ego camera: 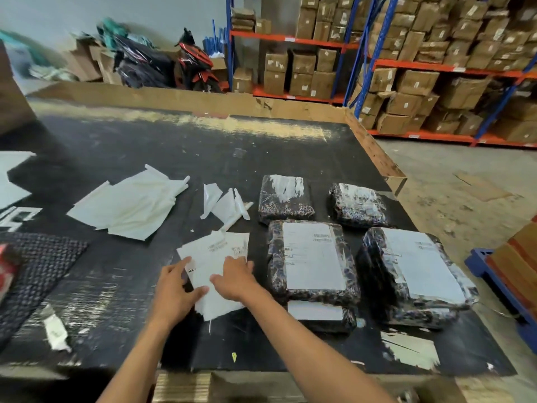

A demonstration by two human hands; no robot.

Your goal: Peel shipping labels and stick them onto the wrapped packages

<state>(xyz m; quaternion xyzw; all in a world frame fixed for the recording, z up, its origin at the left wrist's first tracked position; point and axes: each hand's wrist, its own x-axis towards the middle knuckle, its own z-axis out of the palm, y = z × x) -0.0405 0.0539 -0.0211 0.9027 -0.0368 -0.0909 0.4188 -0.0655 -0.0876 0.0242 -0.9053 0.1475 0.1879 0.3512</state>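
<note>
Low at centre frame, both hands flat and unclenched, left hand (174, 286) and right hand (235, 276), on thin, floppy shipping labels (215, 251); best lifted by a corner.

Glossy plastic wrap shines on the dark packages (313, 260), smooth white paper labels (213, 257) lie flat, and the black table (145, 146) shows matt, scuffed and scratched, edged with rough brown cardboard (174, 97).
</note>
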